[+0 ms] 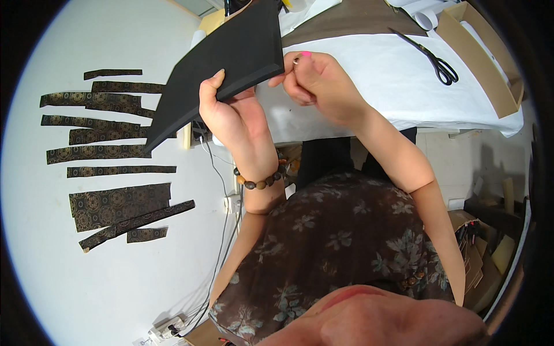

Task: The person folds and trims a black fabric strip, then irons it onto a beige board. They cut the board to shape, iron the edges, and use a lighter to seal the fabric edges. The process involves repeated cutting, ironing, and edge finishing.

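A flat black panel [222, 55] with bevelled edges is held up, tilted, above the table's left end. My left hand [242, 112] grips its lower edge, the thumb on the near face and the other fingers hidden behind. Beside the panel's right corner is my right hand [323, 83], its fingers curled in. One fingertip of it reaches the panel's edge. A small bright pink spot shows at the top of this hand. Whether anything is pinched in its fingers cannot be made out.
Black-handled scissors [430, 57] lie on the white-covered table [375, 98], left of a long cardboard box [479, 57]. Brown sheet material [358, 20] spreads at the back. Patterned dark fabric strips [115, 151] hang on the left wall. Cables [222, 230] run down near my left arm.
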`<action>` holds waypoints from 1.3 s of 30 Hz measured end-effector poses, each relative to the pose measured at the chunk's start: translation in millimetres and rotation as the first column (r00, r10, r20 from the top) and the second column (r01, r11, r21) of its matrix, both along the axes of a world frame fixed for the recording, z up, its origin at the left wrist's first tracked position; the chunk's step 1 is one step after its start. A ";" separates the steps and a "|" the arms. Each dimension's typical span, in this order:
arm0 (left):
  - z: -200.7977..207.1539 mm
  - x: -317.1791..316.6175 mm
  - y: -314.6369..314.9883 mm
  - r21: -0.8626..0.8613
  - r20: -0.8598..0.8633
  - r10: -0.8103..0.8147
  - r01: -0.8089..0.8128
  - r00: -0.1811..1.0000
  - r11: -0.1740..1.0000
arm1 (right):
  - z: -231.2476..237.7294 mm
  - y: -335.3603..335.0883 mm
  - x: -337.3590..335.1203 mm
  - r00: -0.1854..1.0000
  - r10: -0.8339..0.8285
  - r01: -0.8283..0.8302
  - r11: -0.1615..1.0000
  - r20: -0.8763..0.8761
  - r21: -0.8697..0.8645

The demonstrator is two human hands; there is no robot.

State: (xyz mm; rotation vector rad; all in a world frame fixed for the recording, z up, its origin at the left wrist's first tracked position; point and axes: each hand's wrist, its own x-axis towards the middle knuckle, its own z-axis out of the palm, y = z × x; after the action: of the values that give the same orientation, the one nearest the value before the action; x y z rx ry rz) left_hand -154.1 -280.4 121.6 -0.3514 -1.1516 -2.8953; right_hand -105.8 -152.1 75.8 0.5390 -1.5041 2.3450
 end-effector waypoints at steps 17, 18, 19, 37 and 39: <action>12.1 -1.0 0.7 0.148 0.128 -0.055 0.035 0.990 0.988 | 28.4 -12.6 1.8 0.857 -0.470 0.473 0.880 -0.211 -0.041; 12.2 0.3 0.5 0.131 0.117 -0.054 0.038 0.992 0.991 | 28.6 -10.2 3.0 0.843 -0.484 0.510 0.858 -0.233 0.064; 12.4 1.0 0.1 0.115 0.106 -0.053 0.041 0.993 0.993 | 26.3 -10.2 0.6 0.822 -0.505 0.538 0.839 -0.263 0.074; 12.1 6.2 -5.2 0.028 0.140 -0.033 0.029 0.990 0.999 | 38.2 18.4 2.2 0.689 -0.444 0.683 0.664 -0.573 0.306; 10.1 8.6 -7.6 -0.030 0.117 -0.090 0.094 0.989 0.995 | 48.6 37.3 -10.7 0.693 -0.294 0.643 0.665 -0.658 0.380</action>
State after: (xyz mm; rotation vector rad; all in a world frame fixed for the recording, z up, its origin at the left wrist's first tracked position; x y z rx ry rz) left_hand -145.5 -288.0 131.7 -0.2466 -1.2360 -3.0145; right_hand -116.5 -114.8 124.4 0.7434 -1.7693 1.1243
